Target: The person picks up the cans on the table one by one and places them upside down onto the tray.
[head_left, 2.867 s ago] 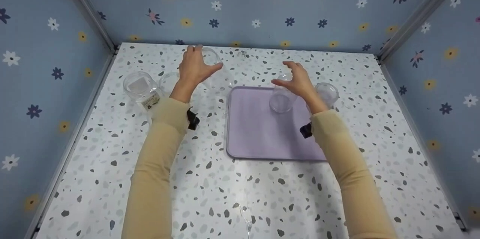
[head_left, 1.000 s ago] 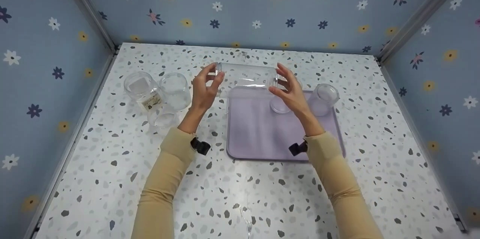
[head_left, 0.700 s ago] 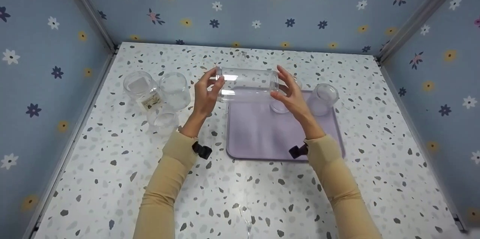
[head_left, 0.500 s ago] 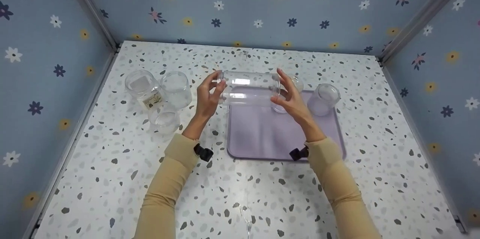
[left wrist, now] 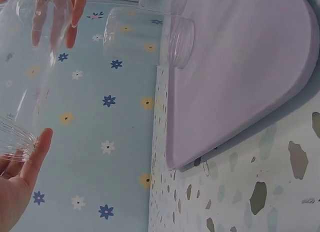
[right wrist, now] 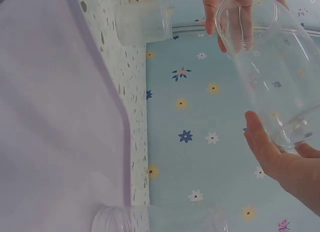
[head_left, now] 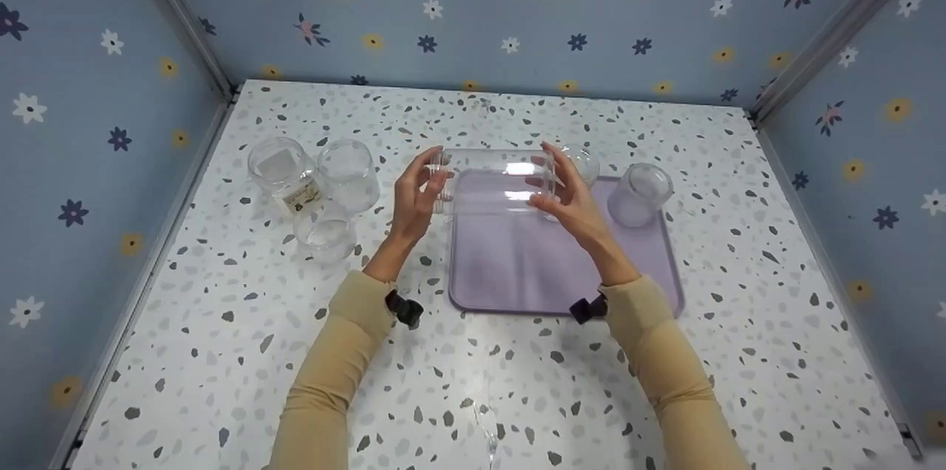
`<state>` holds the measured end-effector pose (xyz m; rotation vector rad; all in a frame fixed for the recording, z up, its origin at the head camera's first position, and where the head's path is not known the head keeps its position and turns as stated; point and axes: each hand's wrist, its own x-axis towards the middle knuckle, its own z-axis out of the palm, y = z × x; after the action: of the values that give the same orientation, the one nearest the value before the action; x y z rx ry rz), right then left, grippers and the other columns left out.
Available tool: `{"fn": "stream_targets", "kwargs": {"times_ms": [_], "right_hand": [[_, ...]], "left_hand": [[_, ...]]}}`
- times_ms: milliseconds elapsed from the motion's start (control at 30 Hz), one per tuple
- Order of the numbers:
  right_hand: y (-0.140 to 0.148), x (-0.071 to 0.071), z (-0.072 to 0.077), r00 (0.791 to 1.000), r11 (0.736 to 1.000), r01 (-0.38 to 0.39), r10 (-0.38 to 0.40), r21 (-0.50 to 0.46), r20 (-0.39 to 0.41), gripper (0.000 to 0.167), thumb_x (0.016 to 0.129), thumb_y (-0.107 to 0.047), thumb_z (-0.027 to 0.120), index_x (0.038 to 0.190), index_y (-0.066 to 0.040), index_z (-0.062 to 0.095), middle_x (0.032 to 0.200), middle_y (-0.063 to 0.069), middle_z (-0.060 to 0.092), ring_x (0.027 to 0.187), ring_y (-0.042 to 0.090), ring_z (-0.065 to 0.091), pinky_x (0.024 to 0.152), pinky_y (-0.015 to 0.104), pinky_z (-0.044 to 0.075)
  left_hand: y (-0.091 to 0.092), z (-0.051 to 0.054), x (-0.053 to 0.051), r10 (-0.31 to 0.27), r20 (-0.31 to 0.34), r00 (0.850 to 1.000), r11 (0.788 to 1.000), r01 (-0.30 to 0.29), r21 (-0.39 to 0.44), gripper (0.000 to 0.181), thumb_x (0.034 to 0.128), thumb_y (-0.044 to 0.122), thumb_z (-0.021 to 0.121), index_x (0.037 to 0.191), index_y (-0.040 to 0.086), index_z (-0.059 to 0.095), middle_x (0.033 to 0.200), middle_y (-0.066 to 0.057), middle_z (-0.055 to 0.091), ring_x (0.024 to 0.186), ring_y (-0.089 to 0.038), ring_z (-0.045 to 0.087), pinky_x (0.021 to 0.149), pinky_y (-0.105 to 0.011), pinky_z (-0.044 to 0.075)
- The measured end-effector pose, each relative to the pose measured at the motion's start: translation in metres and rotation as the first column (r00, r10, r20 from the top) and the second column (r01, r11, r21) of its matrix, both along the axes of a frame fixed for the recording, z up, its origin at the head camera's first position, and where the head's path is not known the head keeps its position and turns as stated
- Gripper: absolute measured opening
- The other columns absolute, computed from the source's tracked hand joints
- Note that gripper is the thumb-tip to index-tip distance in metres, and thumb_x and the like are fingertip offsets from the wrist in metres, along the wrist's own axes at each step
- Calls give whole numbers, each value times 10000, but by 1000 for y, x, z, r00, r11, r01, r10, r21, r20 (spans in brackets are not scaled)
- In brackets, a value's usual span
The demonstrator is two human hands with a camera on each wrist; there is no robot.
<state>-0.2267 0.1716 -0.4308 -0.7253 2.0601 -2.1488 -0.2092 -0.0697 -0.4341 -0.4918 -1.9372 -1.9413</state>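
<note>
A clear, empty-looking jar (head_left: 484, 182) lies sideways in the air between both hands, above the back of the purple tray (head_left: 517, 270). My left hand (head_left: 415, 196) grips its ridged mouth end, thumb on the near side. At the other end, the smooth base is held by my right hand (head_left: 578, 208), fingers spread round it. The left wrist view shows the screw threads (left wrist: 15, 142) beside the left fingers. On the tray stands another clear jar (head_left: 639, 196). A further clear jar (head_left: 582, 163) is partly hidden behind my right hand.
Left of the tray, clear jars stand in a cluster: one at the back left (head_left: 277, 163), one beside it (head_left: 349, 174) and one in front (head_left: 324, 233). A printed label (head_left: 301, 196) shows among them. Patterned walls enclose the speckled table (head_left: 458, 381) at the back and sides.
Earliest, both hands were apart and empty, the left near a jar at the back. Since then both have taken hold of that jar, turned it sideways and brought it nearer, over the tray.
</note>
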Motion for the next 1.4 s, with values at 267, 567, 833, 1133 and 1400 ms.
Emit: {"fn": "stream_targets", "kwargs": {"times_ms": [267,567,833,1133,1400], "right_hand": [[-4,1,-1,997,999,33,-33,8,-63,775,761,-95,691,1388,-29,240,1300,148,390,1109,371,431,824,392,447],[-11,0,7,995,995,87,-84,46,-58,733,773,12,649,1387,-32,251,1300,140,381,1091,357,437,835,405,438],[-21,7,30,985,962,168,-154,217,-80,744,758,-48,680,1376,-14,267,1307,188,350,1054,358,454,769,341,446],[-28,-1,43,978,916,201,-170,347,-119,778,734,-86,715,1379,-50,282,1317,171,344,1053,310,443,732,368,450],[-24,-31,23,960,840,236,-125,488,-249,837,698,-277,755,1390,-157,300,1323,111,345,1095,256,403,815,413,418]], "left_hand": [[-3,1,4,-57,38,998,998,57,15,567,855,244,441,1251,-153,359,1150,-315,444,989,-351,521,697,-523,466],[-10,2,7,-56,64,996,994,62,-87,862,856,594,366,1316,-130,279,1342,-281,284,1272,-350,233,1025,-432,208],[-19,-21,3,1,45,999,998,2,-64,885,853,636,239,1276,-133,356,1272,-294,374,1187,-386,336,946,-518,269],[-41,-47,-8,191,-43,981,946,-196,-259,331,935,97,422,1225,-53,475,1154,-184,529,1096,-250,469,927,-382,344],[-64,-45,-5,322,31,946,846,-273,-458,431,910,267,494,1197,-54,493,1148,-176,495,1084,-285,452,929,-376,340]]}}
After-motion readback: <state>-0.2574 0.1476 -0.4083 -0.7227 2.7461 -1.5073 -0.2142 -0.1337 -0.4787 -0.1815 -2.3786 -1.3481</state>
